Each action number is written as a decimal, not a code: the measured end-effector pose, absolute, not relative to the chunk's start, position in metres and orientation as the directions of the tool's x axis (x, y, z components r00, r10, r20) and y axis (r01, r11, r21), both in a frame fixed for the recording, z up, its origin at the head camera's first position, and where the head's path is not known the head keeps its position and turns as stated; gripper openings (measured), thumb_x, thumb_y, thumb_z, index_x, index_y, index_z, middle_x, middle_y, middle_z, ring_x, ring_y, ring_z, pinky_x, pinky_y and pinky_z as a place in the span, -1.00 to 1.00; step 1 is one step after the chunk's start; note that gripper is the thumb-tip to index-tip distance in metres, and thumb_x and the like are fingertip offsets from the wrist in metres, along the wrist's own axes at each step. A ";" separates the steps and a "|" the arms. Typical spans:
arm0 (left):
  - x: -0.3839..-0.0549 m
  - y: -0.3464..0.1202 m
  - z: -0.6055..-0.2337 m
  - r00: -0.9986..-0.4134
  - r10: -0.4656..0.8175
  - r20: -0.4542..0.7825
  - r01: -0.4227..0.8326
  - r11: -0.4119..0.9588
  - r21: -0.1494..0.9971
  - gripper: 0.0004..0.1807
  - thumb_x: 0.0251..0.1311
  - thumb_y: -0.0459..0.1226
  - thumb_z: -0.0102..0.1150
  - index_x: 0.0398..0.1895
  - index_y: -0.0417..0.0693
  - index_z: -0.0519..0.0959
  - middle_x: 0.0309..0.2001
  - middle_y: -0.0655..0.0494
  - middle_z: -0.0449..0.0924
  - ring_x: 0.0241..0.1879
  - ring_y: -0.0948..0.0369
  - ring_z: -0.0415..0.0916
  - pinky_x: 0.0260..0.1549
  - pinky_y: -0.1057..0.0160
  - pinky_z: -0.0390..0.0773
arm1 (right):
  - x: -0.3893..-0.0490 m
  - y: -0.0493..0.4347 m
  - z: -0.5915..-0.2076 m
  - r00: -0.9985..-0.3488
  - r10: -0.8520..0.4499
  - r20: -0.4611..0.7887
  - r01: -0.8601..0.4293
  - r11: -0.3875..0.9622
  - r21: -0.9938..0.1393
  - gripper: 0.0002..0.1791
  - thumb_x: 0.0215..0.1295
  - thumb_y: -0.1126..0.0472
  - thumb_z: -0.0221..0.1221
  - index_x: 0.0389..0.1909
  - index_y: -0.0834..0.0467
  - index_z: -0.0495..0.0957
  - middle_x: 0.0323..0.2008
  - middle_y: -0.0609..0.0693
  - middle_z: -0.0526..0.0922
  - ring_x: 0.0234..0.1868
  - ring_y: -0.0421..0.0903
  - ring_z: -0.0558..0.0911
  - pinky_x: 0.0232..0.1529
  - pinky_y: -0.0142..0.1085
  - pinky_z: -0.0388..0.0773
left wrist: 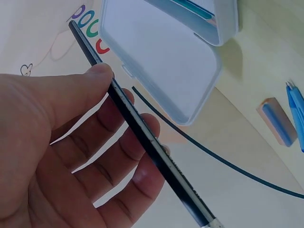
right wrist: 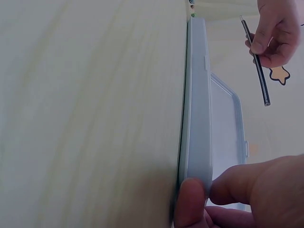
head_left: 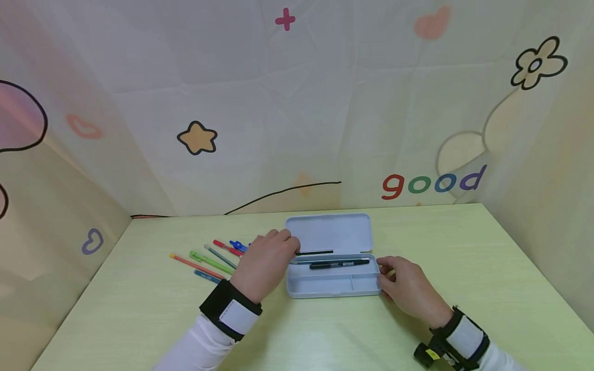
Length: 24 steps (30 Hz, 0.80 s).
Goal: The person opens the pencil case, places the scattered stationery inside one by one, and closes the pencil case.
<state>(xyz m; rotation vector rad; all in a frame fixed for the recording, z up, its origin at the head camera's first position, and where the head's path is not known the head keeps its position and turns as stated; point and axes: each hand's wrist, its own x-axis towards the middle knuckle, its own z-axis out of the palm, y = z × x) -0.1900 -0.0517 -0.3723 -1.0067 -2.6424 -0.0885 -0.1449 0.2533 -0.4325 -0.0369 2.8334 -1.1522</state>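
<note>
A slim black pencil with silver stripes (left wrist: 142, 128) is pinched between the thumb and fingers of my left hand (head_left: 269, 263). It is held above the pale blue pencil case (head_left: 320, 286), which lies with its lid (head_left: 329, 232) folded back. Inside the case's rear compartment are a black pen (head_left: 339, 264) and a teal pencil (left wrist: 192, 10); the front compartments hold nothing visible. At the case's right end, my right hand (head_left: 410, 288) grips the side wall, with thumb and fingers on either side of it in the right wrist view.
Left of the case lie an orange pencil (head_left: 185, 261), a green pen (head_left: 211, 262), a teal pencil (head_left: 220, 256), a red pen (head_left: 227, 247) and a blue marker (head_left: 206, 276). An eraser (left wrist: 278, 121) lies beside a blue compass (left wrist: 295, 107). A printed cloth (head_left: 315, 118) hangs behind the table.
</note>
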 end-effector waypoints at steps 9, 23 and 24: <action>-0.193 -0.038 -0.373 -0.707 0.647 0.285 0.665 0.746 -0.044 -0.86 0.30 -0.42 0.45 -0.18 -0.02 0.74 -0.28 0.11 0.64 -0.28 0.14 0.58 -0.37 0.22 0.64 | -0.144 0.254 -0.433 -0.997 -0.062 -0.049 -0.009 0.705 -0.709 -0.55 0.46 0.40 0.22 0.29 0.48 0.49 -0.17 0.11 0.61 -0.36 -0.10 0.59 -0.42 -0.32 0.61; -0.196 -0.017 -0.379 -0.703 0.661 0.263 0.674 0.737 -0.052 -0.88 0.37 -0.39 0.40 -0.14 0.01 0.76 -0.24 0.14 0.67 -0.25 0.17 0.58 -0.29 0.25 0.66 | -0.144 0.253 -0.434 -0.997 -0.057 -0.049 -0.006 0.708 -0.706 -0.54 0.47 0.39 0.23 0.30 0.49 0.48 -0.15 0.11 0.61 -0.34 -0.09 0.59 -0.41 -0.32 0.61; -0.196 -0.015 -0.379 -0.704 0.661 0.259 0.674 0.737 -0.051 -0.89 0.37 -0.38 0.40 -0.14 0.01 0.76 -0.24 0.14 0.67 -0.25 0.17 0.57 -0.28 0.26 0.66 | -0.144 0.253 -0.434 -0.997 -0.055 -0.050 -0.004 0.708 -0.706 -0.54 0.47 0.39 0.23 0.30 0.49 0.48 -0.15 0.12 0.61 -0.33 -0.09 0.59 -0.41 -0.32 0.61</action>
